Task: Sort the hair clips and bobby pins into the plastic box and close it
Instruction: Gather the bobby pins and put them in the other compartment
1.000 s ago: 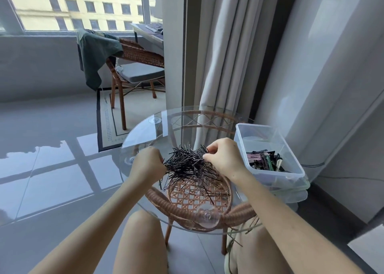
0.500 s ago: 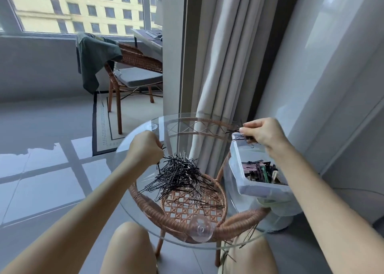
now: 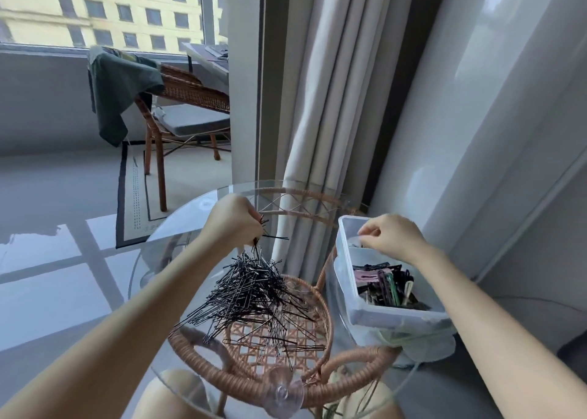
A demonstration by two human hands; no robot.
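Pinching a few pins in my left hand [image 3: 235,223], just above the bristling heap of thin black metal bobby pins [image 3: 254,294] on the round glass desk [image 3: 165,259]. My right hand [image 3: 392,236] hovers, fingers curled, over the far compartment of the clear rectangular plastic box [image 3: 390,318] at the desk's right edge. I can't tell whether it holds anything. The near compartment holds pink, green and black hair clips [image 3: 386,286].

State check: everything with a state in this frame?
plastic box: open, no lid on
hair clips: in box's near compartment
bobby pin pile: loose on glass table
left hand: grips a few bobby pins
right hand: over box's far compartment, grip unclear
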